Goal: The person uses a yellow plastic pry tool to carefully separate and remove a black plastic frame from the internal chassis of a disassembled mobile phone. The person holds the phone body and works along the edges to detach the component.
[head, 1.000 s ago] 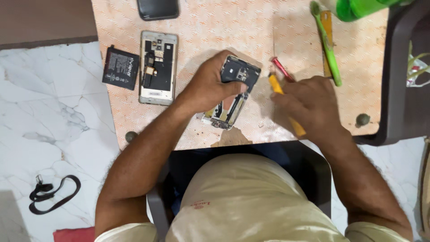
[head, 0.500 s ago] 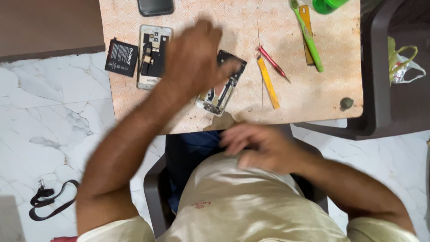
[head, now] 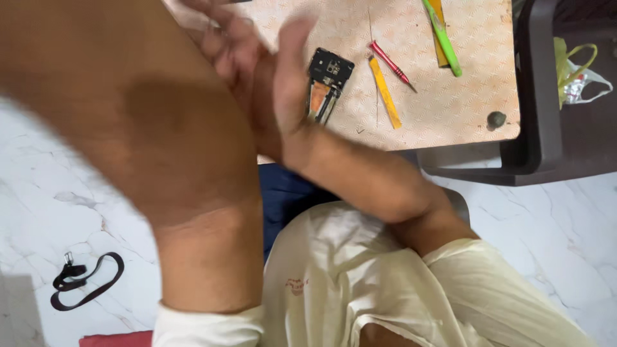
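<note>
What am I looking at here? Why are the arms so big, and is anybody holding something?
The camera sits on a person's head and looks down, so the arms seem huge. The left hand and right hand are raised above a small patterned table, blurred, and neither has a grip on anything. On the table lie an opened phone part, a yellow stick-like tool, a red screwdriver and a green tool. A black strap lies on the white floor.

A patterned table (head: 450, 96) bears an opened phone (head: 326, 83), yellow pry tool (head: 384, 92), red screwdriver (head: 389, 62) and green tool (head: 442, 37)
</note>
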